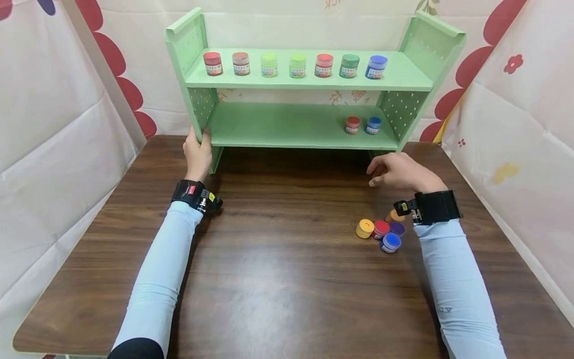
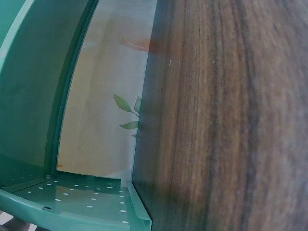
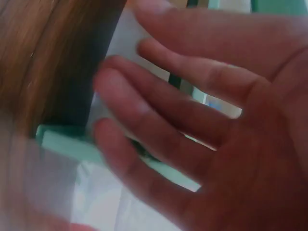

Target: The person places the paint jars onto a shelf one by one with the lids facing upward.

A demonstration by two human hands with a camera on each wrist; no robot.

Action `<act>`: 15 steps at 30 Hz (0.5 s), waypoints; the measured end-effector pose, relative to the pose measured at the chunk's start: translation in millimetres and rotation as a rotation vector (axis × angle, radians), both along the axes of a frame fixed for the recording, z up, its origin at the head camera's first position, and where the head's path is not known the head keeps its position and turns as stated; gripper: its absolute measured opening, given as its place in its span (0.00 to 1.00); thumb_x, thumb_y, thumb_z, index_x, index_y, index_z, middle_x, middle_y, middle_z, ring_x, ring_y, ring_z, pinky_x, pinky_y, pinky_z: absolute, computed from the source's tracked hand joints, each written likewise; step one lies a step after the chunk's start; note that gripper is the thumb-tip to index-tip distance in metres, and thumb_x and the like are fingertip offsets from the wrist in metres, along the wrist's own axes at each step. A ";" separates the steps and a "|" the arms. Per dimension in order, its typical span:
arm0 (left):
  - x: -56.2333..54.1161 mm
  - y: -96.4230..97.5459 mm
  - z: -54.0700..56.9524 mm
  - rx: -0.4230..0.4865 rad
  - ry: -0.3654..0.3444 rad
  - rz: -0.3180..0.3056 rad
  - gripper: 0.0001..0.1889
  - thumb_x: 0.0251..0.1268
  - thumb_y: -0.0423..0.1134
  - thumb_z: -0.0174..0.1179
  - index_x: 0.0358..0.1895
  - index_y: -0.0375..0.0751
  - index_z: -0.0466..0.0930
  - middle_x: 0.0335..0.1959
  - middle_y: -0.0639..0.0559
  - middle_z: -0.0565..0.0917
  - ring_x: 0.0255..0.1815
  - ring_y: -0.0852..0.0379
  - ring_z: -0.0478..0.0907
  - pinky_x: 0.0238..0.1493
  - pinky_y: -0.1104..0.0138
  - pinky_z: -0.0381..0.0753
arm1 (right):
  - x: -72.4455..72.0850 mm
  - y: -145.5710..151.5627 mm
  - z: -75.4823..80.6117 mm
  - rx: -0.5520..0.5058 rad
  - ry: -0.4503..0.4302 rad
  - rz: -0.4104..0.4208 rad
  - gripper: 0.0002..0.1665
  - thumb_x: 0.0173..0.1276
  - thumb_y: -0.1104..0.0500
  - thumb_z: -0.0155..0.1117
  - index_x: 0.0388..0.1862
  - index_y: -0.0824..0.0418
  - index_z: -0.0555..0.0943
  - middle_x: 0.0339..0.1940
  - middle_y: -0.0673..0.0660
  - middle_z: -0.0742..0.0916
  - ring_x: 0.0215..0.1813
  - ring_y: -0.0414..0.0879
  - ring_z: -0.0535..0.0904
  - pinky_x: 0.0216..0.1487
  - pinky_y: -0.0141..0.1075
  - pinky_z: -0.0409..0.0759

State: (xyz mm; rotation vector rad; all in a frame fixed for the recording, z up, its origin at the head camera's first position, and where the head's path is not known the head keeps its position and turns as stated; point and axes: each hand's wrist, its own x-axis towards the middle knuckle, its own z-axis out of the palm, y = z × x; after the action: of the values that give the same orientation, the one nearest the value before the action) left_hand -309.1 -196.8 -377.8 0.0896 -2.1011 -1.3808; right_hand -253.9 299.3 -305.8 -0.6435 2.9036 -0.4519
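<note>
My left hand (image 1: 198, 155) grips the lower left side panel of a two-tier green shelf (image 1: 287, 124); in the left wrist view the perforated side panel (image 2: 86, 199) fills the lower left. Empty, with its fingers loosely bent, my right hand (image 1: 400, 172) hovers over the table in front of the shelf's lower right corner. Below it, small lidded jars stand in a cluster: a yellow jar (image 1: 365, 229), a red jar (image 1: 381, 229), a blue jar (image 1: 390, 243), a purple jar (image 1: 397, 229), and an orange jar (image 1: 394, 216) partly hidden by the wrist camera.
A row of several jars, among them a dark green jar (image 1: 349, 66), lines the upper tier. On the lower tier, a red jar (image 1: 352, 125) and a blue jar (image 1: 373, 125) stand toward the right. Printed cloth (image 1: 58, 124) surrounds the brown wooden table (image 1: 269, 249).
</note>
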 end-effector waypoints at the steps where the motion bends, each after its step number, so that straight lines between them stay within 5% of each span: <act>1: -0.5 0.1 0.3 0.002 0.002 0.002 0.21 0.81 0.49 0.49 0.70 0.52 0.75 0.62 0.43 0.84 0.56 0.53 0.78 0.66 0.52 0.73 | -1.5 3.7 -1.7 0.008 -0.021 -0.007 0.13 0.67 0.60 0.72 0.50 0.62 0.86 0.40 0.56 0.91 0.44 0.50 0.84 0.47 0.45 0.79; 8: -0.6 -0.1 -0.4 0.009 0.003 0.010 0.20 0.80 0.47 0.50 0.68 0.49 0.76 0.59 0.43 0.84 0.52 0.53 0.76 0.63 0.52 0.73 | -8.9 33.2 -12.8 0.031 -0.218 -0.029 0.20 0.66 0.53 0.75 0.52 0.62 0.84 0.42 0.55 0.90 0.44 0.48 0.83 0.45 0.44 0.81; 15: -1.4 2.5 -1.9 0.002 0.002 0.015 0.20 0.80 0.48 0.51 0.68 0.48 0.76 0.59 0.42 0.85 0.52 0.52 0.77 0.64 0.51 0.73 | -5.3 58.2 -12.7 -0.038 -0.444 -0.024 0.29 0.62 0.59 0.79 0.58 0.70 0.79 0.42 0.57 0.87 0.41 0.45 0.80 0.41 0.36 0.83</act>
State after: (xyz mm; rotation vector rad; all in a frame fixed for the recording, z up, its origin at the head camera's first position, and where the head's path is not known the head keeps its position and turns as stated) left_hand -310.5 -194.4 -379.7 0.1042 -2.0938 -1.3733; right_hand -259.2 357.5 -318.5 -0.4443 2.4893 -0.5715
